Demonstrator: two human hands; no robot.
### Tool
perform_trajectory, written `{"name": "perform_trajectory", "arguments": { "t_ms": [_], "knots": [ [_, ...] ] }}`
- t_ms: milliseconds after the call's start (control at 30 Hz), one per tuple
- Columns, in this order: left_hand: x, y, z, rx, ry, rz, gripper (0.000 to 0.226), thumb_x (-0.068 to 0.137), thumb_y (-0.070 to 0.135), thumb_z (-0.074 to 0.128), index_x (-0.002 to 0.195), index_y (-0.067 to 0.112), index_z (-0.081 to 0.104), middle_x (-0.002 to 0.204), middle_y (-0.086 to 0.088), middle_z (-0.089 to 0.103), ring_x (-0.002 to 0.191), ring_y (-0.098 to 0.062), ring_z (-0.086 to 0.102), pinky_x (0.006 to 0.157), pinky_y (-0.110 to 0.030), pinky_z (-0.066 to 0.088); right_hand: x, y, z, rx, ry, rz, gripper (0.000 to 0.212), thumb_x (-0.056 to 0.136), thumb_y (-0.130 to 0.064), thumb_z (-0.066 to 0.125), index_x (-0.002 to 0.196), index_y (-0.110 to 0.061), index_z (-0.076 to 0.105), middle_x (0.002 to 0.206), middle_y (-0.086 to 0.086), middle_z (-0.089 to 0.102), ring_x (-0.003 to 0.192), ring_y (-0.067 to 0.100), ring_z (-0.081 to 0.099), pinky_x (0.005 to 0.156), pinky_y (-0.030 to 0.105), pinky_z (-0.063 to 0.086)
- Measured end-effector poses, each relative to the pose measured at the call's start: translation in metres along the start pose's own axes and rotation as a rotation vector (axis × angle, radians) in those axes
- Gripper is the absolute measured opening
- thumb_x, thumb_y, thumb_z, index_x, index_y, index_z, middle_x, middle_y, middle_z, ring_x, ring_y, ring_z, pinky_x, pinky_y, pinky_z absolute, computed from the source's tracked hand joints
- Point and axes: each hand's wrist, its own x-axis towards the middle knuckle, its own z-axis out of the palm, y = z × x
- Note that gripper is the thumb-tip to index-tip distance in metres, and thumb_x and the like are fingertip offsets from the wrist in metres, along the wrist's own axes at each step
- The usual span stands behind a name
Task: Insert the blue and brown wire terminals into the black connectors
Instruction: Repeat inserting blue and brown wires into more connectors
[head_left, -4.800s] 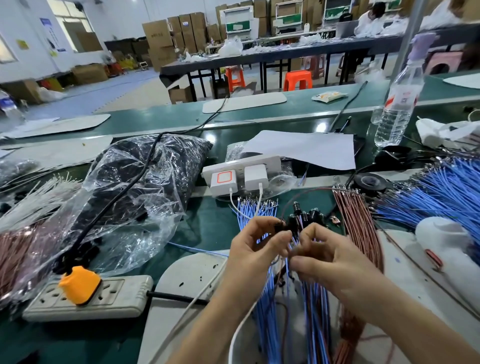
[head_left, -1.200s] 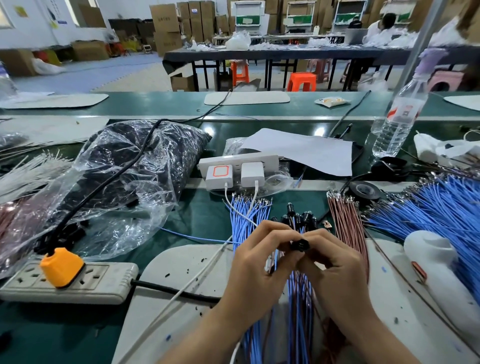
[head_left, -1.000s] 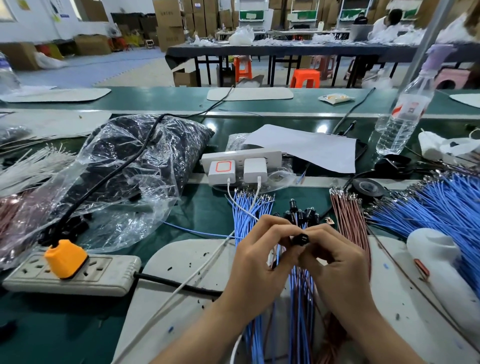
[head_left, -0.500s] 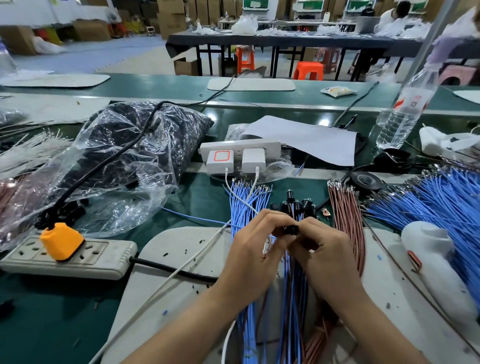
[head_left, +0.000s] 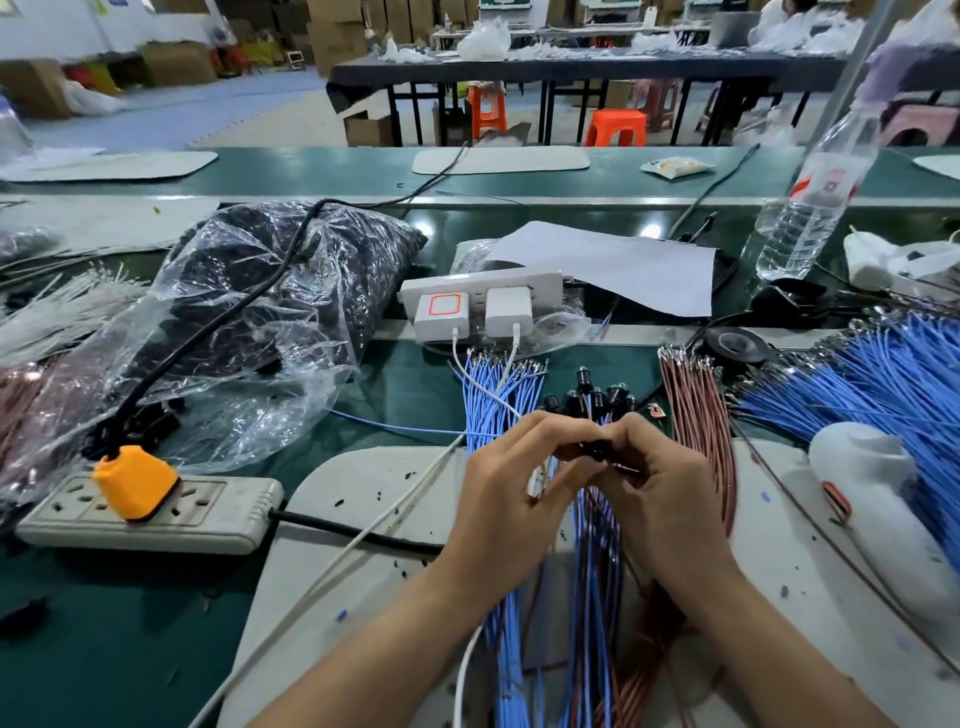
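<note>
The white power strip (head_left: 480, 285) is smooth plastic with a faint sheen. Just behind it lies a sheet of matt white paper (head_left: 613, 265). To its left a clear plastic bag (head_left: 249, 332) is crinkled and glossy. The green counter (head_left: 405, 379) below it looks matt. In front of it, the blue wires (head_left: 498, 387) and brown wires (head_left: 696, 410) have smooth plastic insulation and bright bare-metal terminals. The black connector (head_left: 597, 448) between them is shiny plastic. Nearer still, the grey mat (head_left: 363, 483) is dull and speckled with dark bits. Far left of it, a beige power strip (head_left: 208, 514) is scuffed, grimy plastic and carries a matt orange plug (head_left: 136, 480). Far right, the water bottle (head_left: 810, 208) is clear, ribbed plastic.
</note>
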Motion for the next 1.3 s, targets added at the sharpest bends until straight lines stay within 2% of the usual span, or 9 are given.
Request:
{"name": "perform_trajectory", "arguments": {
  "t_ms": [133, 367, 500, 567, 667, 833, 1033, 1167, 1300],
  "knots": [
    [-0.001, -0.001, 0.000, -0.022, -0.006, -0.024, 0.019, 0.084, 0.001, 0.068, 0.102, 0.007, 0.069, 0.094, 0.000, 0.069, 0.086, -0.008, 0.065, 0.078, -0.022, 0.052, 0.001, 0.003, 0.000, 0.005, -0.042, -0.004, 0.022, 0.077, 0.013, 0.068, 0.075, -0.008, 0.059, 0.068, 0.000, 0.063, 0.065, 0.009, 0.061, 0.056, 0.014, 0.046],
    [-0.002, -0.004, -0.001, -0.066, -0.036, -0.033, 0.019, 0.084, -0.002, 0.066, 0.101, 0.004, 0.070, 0.096, -0.004, 0.071, 0.091, -0.011, 0.067, 0.081, -0.026, 0.054, 0.004, 0.003, 0.000, 0.023, -0.083, 0.050, 0.026, 0.077, 0.011, 0.066, 0.067, -0.009, 0.052, 0.062, -0.011, 0.058, 0.056, -0.004, 0.052, 0.052, 0.004, 0.036],
    [0.000, -0.005, 0.000, -0.209, 0.033, -0.216, 0.021, 0.084, 0.001, 0.067, 0.097, 0.017, 0.071, 0.085, 0.006, 0.073, 0.080, -0.007, 0.069, 0.075, -0.019, 0.052, 0.007, 0.002, 0.005, -0.002, -0.108, 0.124, 0.024, 0.081, 0.006, 0.069, 0.066, -0.004, 0.052, 0.059, -0.011, 0.062, 0.052, -0.003, 0.056, 0.050, 0.006, 0.040],
    [0.001, -0.006, 0.000, -0.330, 0.055, -0.312, 0.023, 0.088, 0.004, 0.063, 0.095, 0.026, 0.067, 0.080, 0.006, 0.071, 0.075, -0.013, 0.069, 0.074, -0.025, 0.055, 0.012, 0.000, 0.003, 0.086, -0.162, 0.208, 0.026, 0.079, 0.004, 0.071, 0.067, -0.014, 0.055, 0.061, -0.007, 0.063, 0.058, 0.000, 0.058, 0.057, 0.013, 0.046],
    [0.004, -0.008, 0.000, -0.512, 0.116, -0.388, 0.018, 0.092, 0.001, 0.056, 0.099, 0.017, 0.059, 0.085, -0.004, 0.070, 0.076, -0.022, 0.071, 0.077, -0.035, 0.058, 0.030, -0.003, -0.009, 0.201, -0.203, 0.307, 0.029, 0.078, 0.014, 0.066, 0.084, -0.015, 0.065, 0.078, -0.002, 0.070, 0.073, 0.011, 0.064, 0.072, 0.022, 0.052],
    [0.005, -0.008, 0.000, -0.509, 0.155, -0.414, 0.019, 0.092, -0.004, 0.055, 0.099, 0.014, 0.057, 0.088, -0.013, 0.067, 0.077, -0.018, 0.071, 0.078, -0.031, 0.057, 0.094, 0.003, -0.007, -0.072, 0.075, 0.234, 0.027, 0.084, 0.010, 0.056, 0.087, -0.015, 0.065, 0.087, 0.001, 0.070, 0.078, 0.009, 0.067, 0.078, 0.018, 0.053],
    [0.004, -0.011, -0.001, -0.496, 0.147, -0.429, 0.019, 0.092, -0.002, 0.055, 0.099, 0.015, 0.060, 0.081, 0.005, 0.071, 0.080, -0.018, 0.071, 0.081, -0.033, 0.057, 0.157, 0.038, 0.038, -0.473, -0.103, 0.286, 0.017, 0.084, 0.002, 0.060, 0.100, -0.003, 0.058, 0.100, 0.016, 0.067, 0.097, 0.031, 0.062, 0.086, 0.032, 0.047],
    [0.004, -0.013, -0.001, -0.489, 0.138, -0.421, 0.019, 0.093, 0.003, 0.055, 0.099, 0.021, 0.060, 0.082, 0.008, 0.071, 0.080, -0.017, 0.071, 0.080, -0.029, 0.056, 0.163, 0.051, 0.055, -0.671, -0.223, 0.353, 0.022, 0.087, -0.020, 0.067, 0.104, -0.007, 0.066, 0.108, 0.015, 0.067, 0.104, 0.031, 0.059, 0.088, 0.034, 0.047],
    [0.004, -0.014, -0.001, -0.488, 0.145, -0.418, 0.019, 0.093, 0.004, 0.056, 0.099, 0.021, 0.061, 0.081, 0.008, 0.071, 0.078, -0.015, 0.071, 0.078, -0.028, 0.056, 0.164, 0.053, 0.066, -0.707, -0.207, 0.412, 0.019, 0.086, -0.021, 0.067, 0.102, -0.012, 0.072, 0.107, 0.015, 0.068, 0.101, 0.032, 0.061, 0.085, 0.034, 0.049]
  ]
}}
